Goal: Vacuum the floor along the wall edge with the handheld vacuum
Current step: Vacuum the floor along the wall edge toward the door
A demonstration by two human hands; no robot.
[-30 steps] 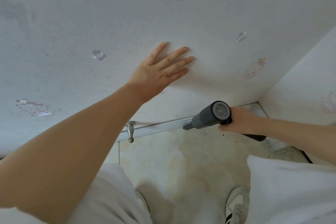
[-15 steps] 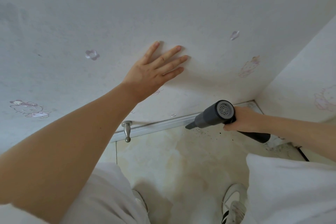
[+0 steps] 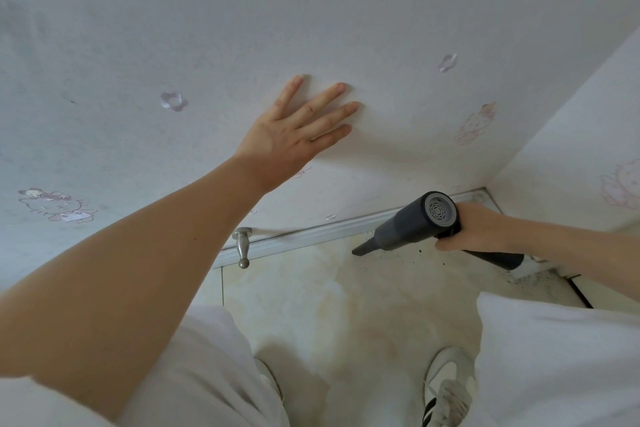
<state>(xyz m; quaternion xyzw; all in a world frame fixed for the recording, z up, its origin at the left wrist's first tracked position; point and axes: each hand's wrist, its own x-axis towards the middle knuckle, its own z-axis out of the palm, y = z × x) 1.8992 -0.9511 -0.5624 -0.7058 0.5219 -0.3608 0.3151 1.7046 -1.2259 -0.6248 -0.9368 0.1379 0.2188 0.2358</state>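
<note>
Pale floor tiles (image 3: 311, 305) meet the wall (image 3: 207, 28) where our left hand (image 3: 287, 139) presses flat, fingers spread; our right hand (image 3: 474, 230) grips the vacuum (image 3: 408, 229) by its handle (light, rigid, we judge), nozzle near the baseboard (image 3: 304, 236).

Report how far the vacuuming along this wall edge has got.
Done: nothing can be confirmed clean. In hand: the right hand grips the handheld vacuum, nozzle aimed at the floor beside the baseboard, while the left hand rests flat on the wall. Left: dark specks lie under the vacuum, and the grimy corner behind it.
</note>
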